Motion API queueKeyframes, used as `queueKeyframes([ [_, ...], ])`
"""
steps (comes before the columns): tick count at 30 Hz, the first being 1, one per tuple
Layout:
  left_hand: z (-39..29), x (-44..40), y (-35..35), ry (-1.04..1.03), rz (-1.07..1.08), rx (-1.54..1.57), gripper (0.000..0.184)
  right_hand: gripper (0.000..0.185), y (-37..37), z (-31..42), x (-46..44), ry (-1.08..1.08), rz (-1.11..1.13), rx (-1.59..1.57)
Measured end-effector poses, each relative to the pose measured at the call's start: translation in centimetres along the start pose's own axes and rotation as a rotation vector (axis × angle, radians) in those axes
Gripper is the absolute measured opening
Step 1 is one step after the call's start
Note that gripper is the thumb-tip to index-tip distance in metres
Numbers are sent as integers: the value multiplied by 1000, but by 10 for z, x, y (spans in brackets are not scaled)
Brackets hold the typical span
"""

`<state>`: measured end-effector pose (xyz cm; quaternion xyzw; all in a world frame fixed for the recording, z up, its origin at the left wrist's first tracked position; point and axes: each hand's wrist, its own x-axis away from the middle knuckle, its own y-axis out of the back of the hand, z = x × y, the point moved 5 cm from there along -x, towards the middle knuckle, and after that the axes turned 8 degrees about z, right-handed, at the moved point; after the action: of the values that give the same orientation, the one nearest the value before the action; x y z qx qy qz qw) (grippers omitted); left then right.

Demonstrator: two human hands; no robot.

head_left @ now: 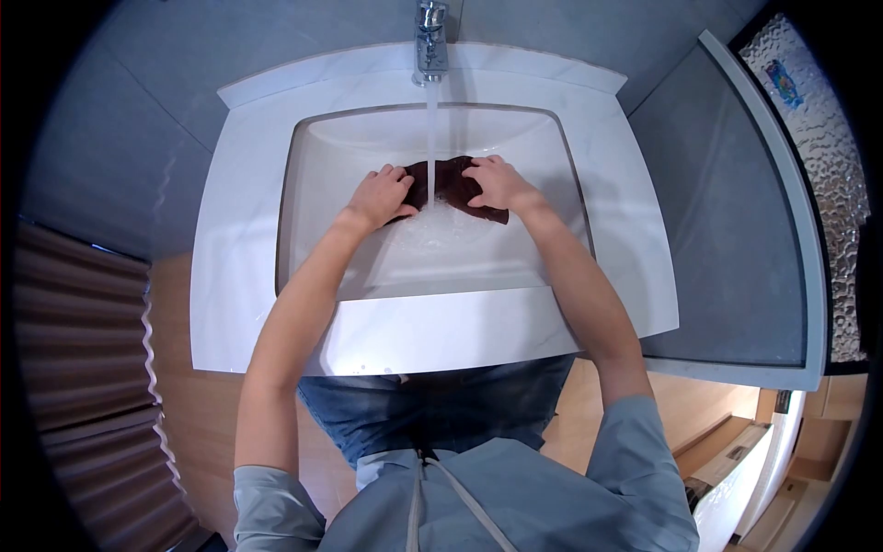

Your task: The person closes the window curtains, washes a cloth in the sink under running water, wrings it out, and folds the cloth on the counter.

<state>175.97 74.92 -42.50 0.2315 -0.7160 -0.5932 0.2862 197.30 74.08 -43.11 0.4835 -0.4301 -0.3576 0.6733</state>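
Observation:
A dark brown cloth [451, 177] is spread between my two hands inside the white sink [345, 143]. My left hand [379, 196] has its fingers curled over the cloth's left edge. On the other side, my right hand [499, 184] grips the upper right part, and a corner hangs below it. Running water [432, 129] falls from the chrome faucet [430, 46] onto the middle of the cloth. It splashes and foams just below, hiding part of the lower edge.
A white marbled countertop [432, 329] surrounds the basin, its front edge close to my body. To the right stands a grey framed panel [736, 212]. A pleated curtain [83, 368] hangs at the left. An open drawer or box [727, 455] lies low at the right.

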Motion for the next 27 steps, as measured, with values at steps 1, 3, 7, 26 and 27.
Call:
queueKeyframes([
  [1, -1, 1, -1, 21, 7, -25, 61, 61, -2, -1, 0, -26, 6, -3],
  [3, -1, 1, -3, 65, 25, -60, 70, 66, 0, -1, 3, -89, 25, 5],
  [7, 6, -1, -12, 173, -13, -105, 85, 75, 5, -2, 9, -213, 100, 54],
  [26, 42, 1, -12, 251, 36, 365, 35, 78, 10, -3, 6, -206, 128, -70],
  [27, 42, 1, -13, 254, 61, 359, 34, 70, 8, -3, 5, -163, 180, -158],
])
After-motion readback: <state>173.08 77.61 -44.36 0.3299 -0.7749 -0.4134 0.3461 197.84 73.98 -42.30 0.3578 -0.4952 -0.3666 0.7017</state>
